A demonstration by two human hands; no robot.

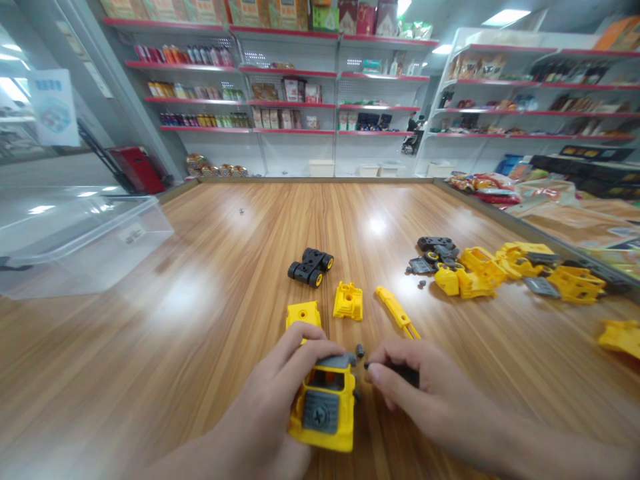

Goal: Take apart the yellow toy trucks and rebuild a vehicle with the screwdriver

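My left hand (pixel 280 387) is closed round a yellow toy truck cab (pixel 324 407) with a grey front panel, resting on the wooden table (pixel 200 320). My right hand (pixel 425 393) pinches a small dark tool (pixel 395 369) whose tip points at the cab's right side. A small grey screw (pixel 359 349) lies just above the cab. Past the hands lie two yellow body pieces (pixel 303 313) (pixel 349 301), a yellow arm part (pixel 397 312) and a black wheeled chassis (pixel 311 267).
A heap of yellow and grey toy parts (pixel 500 267) lies at the right, with one more yellow piece (pixel 620 335) near the right edge. A clear plastic bin (pixel 75 233) stands at the left. Shop shelves (pixel 300 100) line the back wall.
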